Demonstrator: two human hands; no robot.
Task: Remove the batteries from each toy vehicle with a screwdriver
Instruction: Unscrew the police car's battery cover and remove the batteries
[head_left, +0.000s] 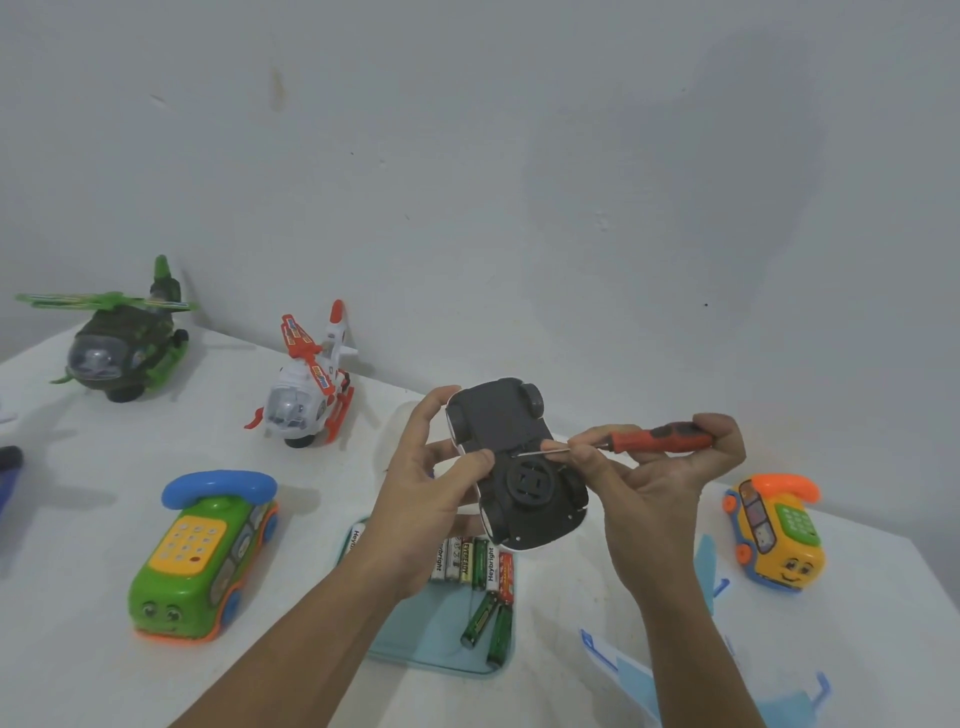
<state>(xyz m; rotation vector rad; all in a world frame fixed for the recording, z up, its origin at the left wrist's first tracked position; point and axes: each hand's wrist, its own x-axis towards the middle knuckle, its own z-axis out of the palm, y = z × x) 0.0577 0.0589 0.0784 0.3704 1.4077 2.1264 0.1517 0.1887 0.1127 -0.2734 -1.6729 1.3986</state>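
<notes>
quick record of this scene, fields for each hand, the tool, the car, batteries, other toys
left hand: grips the toy car above the tray
right hand: holds the screwdriver by handle and shaft
screwdriver: red-and-black handle, tip against the car's black underside
toy car: upside down, underside facing the camera
batteries: loose in the blue tray on the table
other toys: green helicopter, white helicopter, green phone car, yellow phone car, standing on the table
</notes>
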